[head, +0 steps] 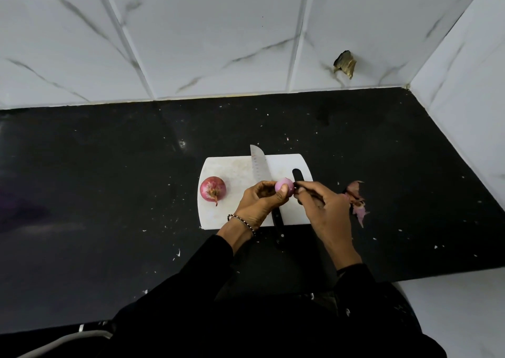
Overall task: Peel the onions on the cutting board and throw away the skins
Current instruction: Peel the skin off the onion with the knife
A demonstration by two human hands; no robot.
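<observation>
One onion (284, 189) is held just above the cutting board (235, 172), cupped in the curled fingers of the left hand (259, 202). Its surface is seen to be pale and smooth, so the dry skin is judged to be nearly all off. Its right end is pinched by the fingertips of the right hand (325, 207); whether a last scrap of skin is caught there cannot be told. A second onion (213, 190) is left lying on the left part of the board, dark red and with its root tuft on, so it is judged to be unpeeled. A knife (258, 166) is laid across the board beneath the hands and is touched by neither. A small heap of skins (356, 198) is seen on the black counter (109, 180), just beside the board's right edge. About half the peeling is thought to be done. The second onion is yet to be peeled and the skins are yet to be thrown away.
</observation>
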